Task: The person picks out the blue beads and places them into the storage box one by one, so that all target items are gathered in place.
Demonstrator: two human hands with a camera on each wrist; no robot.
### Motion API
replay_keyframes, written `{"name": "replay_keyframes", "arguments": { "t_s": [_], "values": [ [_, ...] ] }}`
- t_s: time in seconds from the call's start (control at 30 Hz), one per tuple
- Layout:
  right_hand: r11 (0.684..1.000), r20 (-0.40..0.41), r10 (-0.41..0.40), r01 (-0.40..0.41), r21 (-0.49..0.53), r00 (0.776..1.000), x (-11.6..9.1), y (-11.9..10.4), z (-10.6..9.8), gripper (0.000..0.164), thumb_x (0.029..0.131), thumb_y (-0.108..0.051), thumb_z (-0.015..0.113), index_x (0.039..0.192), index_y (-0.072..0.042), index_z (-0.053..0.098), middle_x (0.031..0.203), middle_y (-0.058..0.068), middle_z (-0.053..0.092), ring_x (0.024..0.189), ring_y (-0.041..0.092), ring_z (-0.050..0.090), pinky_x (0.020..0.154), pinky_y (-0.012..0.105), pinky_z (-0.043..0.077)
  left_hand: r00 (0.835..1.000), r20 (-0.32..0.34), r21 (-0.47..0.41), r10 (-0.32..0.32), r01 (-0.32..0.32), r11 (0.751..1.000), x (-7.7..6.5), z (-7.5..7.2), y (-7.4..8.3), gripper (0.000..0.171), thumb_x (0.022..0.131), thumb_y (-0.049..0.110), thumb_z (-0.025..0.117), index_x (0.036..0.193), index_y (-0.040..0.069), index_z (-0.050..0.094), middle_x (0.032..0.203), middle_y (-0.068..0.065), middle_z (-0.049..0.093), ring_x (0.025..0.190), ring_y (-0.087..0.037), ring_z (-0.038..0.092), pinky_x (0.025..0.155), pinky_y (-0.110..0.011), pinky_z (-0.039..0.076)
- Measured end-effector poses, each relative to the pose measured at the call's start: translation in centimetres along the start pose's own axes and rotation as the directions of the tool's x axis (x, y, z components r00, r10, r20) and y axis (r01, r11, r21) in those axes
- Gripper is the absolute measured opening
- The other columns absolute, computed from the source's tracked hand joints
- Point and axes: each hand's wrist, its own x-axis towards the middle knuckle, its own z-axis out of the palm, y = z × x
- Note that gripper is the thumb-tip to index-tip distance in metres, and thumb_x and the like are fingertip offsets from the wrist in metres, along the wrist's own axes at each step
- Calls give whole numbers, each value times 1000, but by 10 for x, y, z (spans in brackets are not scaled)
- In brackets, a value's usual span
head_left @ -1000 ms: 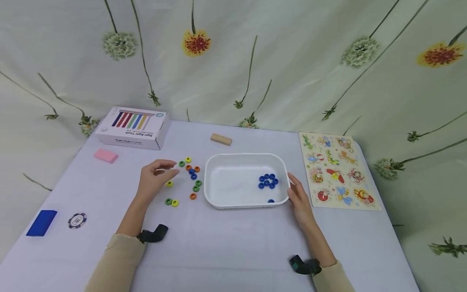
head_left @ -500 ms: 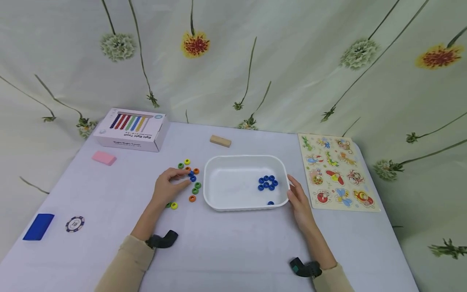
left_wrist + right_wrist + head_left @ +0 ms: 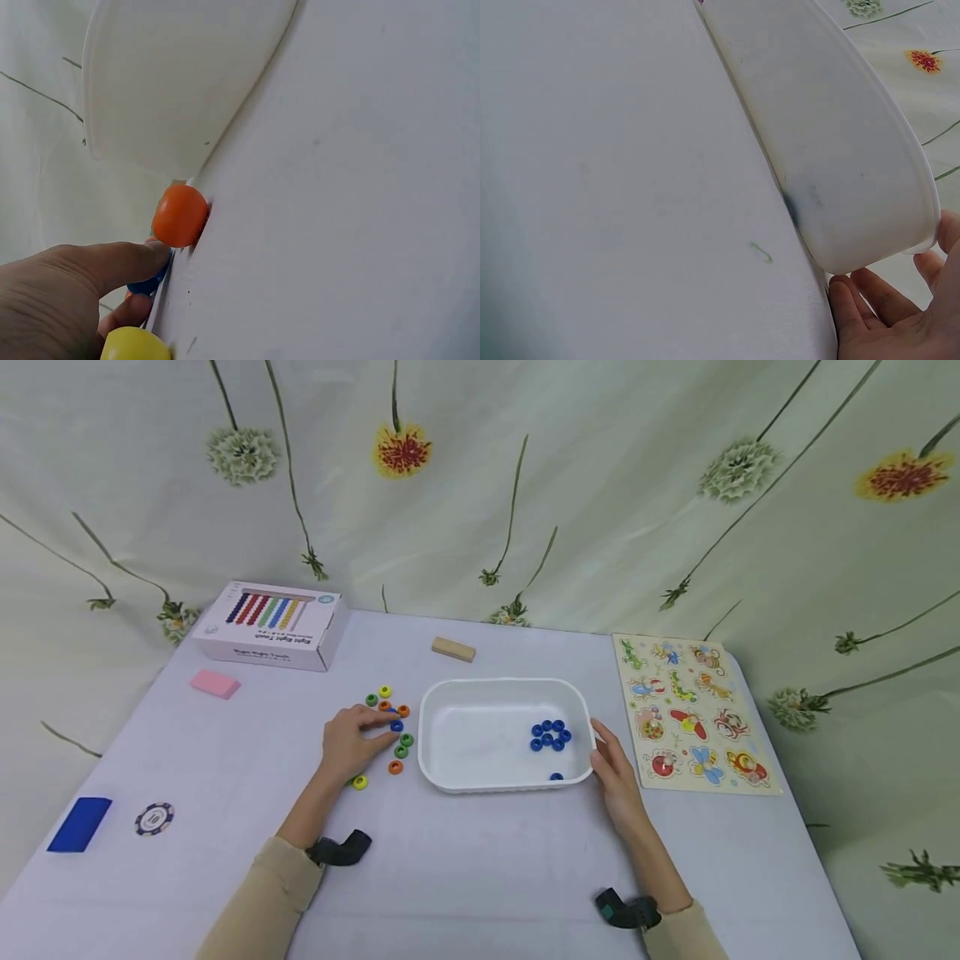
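Note:
My left hand (image 3: 347, 745) is over the loose beads left of the white tray (image 3: 480, 789), thumb and index finger pinching a blue bead (image 3: 397, 726). In the left wrist view that blue bead (image 3: 146, 285) shows partly behind the thumb, with an orange bead (image 3: 181, 216) and a yellow bead (image 3: 136, 345) nearby. A second blue bead is mostly hidden by the fingers. At the tray's right end my right hand (image 3: 621, 781) holds the rim and side. The right wrist view has its fingers (image 3: 885, 296) against the tray's lower corner. Several blue beads (image 3: 547, 740) lie inside the tray.
Green beads (image 3: 402, 752) and other orange and yellow ones lie around the left hand. A wooden block (image 3: 453, 649) is behind the tray. To the left are a printed box (image 3: 270, 627), pink block (image 3: 215, 684), poker chip (image 3: 154, 819) and blue rectangle (image 3: 80, 825). A picture puzzle board (image 3: 693, 718) lies right.
My left hand has moved right and toward me, from near the green bead to the blue beads, and its thumb and finger have closed on one. The right hand stays at the tray.

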Motion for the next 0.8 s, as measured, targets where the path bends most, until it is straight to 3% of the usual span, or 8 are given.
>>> {"name": "replay_keyframes", "arguments": {
  "t_s": [0.1,0.27,0.4,0.47,0.63,0.8],
  "values": [
    [1000,-9,-18,18,16,1000,1,2,-1,41,93,-33,41,134,-34,33,136,-1,40,123,17,41,97,25,35,999,30,17,-20,20,1000,4,0,3,26,76,29,69,100,19,68,92,-5,61,83,-20,48,72,-35,29],
    [999,-10,-17,17,35,1000,1,3,-1,42,93,-32,42,133,-34,34,135,0,41,121,18,42,94,22,36,993,103,-117,-64,76,990,8,-21,19,28,78,30,67,103,18,66,96,-3,62,89,-18,51,81,-38,38],
    [1000,-5,-12,12,20,1000,0,2,0,41,93,-32,41,134,-34,33,136,0,41,122,17,42,97,27,35,996,88,-240,28,-6,971,14,-45,56,30,80,26,65,106,13,64,98,-5,64,93,-20,53,87,-46,37],
    [1000,-1,-21,21,16,1000,0,2,-1,42,94,-30,40,135,-32,32,137,3,40,123,20,41,98,29,34,993,83,-303,90,-61,951,20,-48,77,30,81,25,64,107,11,62,96,-5,64,91,-18,55,84,-43,42],
    [999,22,-44,44,29,999,1,4,-2,44,94,-30,39,137,-28,29,138,6,37,124,24,39,97,28,35,974,135,-437,181,-106,893,36,-26,122,29,81,18,65,106,5,59,94,-6,62,83,-16,57,82,-38,47],
    [999,18,-27,26,39,999,2,4,-3,44,93,-33,41,136,-31,31,137,2,40,122,21,41,95,24,36,942,283,-433,180,-42,900,46,17,150,25,79,17,67,103,9,61,91,-2,62,81,-14,57,76,-31,47]
  ]
}}
